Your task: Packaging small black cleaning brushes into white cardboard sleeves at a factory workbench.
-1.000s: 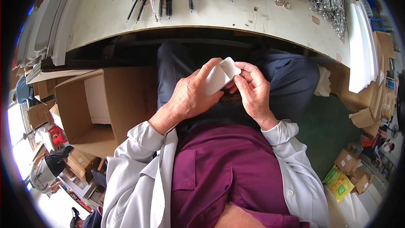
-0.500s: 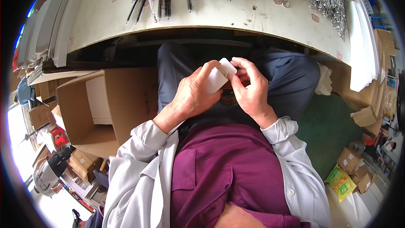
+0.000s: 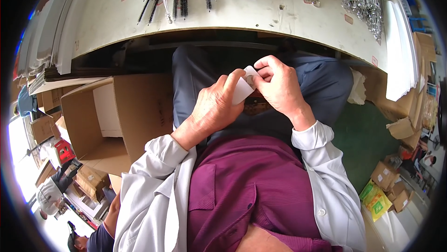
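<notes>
Small white box (image 3: 240, 93) held between the two hands, above the dark trousers (image 3: 321, 84). The box is plain and pale, its smooth face tilted, its long axis slanting up to the right; the upper end is open, with a round-cornered flap (image 3: 250, 70) standing out from it. Left hand (image 3: 215, 105): grips the body of the box from the left, index finger along its upper edge. Right hand (image 3: 282, 88): fingers curled, thumb tip at the open end; whether it pinches the flap or merely presses it cannot be told.
</notes>
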Tool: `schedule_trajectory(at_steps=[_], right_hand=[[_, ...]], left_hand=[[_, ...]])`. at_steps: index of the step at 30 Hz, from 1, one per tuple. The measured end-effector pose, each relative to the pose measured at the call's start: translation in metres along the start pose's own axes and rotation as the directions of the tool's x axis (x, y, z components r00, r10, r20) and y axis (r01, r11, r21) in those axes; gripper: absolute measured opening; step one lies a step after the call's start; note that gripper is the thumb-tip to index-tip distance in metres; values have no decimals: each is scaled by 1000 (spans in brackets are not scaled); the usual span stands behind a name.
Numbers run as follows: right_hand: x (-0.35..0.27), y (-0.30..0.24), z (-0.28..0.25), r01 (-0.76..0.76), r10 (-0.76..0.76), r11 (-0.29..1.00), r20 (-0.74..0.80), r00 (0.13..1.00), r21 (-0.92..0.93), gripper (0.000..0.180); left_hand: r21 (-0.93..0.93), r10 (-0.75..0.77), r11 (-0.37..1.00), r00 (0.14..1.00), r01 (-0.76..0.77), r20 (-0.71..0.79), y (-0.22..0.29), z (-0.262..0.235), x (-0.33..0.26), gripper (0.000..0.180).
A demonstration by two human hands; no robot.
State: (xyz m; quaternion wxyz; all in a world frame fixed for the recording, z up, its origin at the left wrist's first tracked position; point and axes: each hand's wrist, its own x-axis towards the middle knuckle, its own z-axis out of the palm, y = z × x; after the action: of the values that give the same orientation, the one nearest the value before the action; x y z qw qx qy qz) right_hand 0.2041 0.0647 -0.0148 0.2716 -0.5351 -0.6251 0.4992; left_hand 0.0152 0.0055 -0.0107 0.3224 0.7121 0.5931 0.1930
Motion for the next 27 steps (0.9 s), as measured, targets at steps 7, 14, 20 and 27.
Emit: schedule_trajectory(at_steps=[7,14,20,27], right_hand=[[-7,3,-7,-1,2,994,6,1000,-110,10],[-8,5,-8,130,-179,942,-134,975,-308,6],[-9,5,-8,267,-320,927,-180,930,-264,8],[-9,12,0,447,-495,840,-95,864,-307,10]], left_hand=[[-2,41,999,999,-41,4,-1,3,-1,65],[-10,-21,1000,999,21,39,-1,2,0,66],[-32,-66,997,996,68,59,-3,3,1,66],[-55,-88,994,995,90,35,-4,4,2,65]])
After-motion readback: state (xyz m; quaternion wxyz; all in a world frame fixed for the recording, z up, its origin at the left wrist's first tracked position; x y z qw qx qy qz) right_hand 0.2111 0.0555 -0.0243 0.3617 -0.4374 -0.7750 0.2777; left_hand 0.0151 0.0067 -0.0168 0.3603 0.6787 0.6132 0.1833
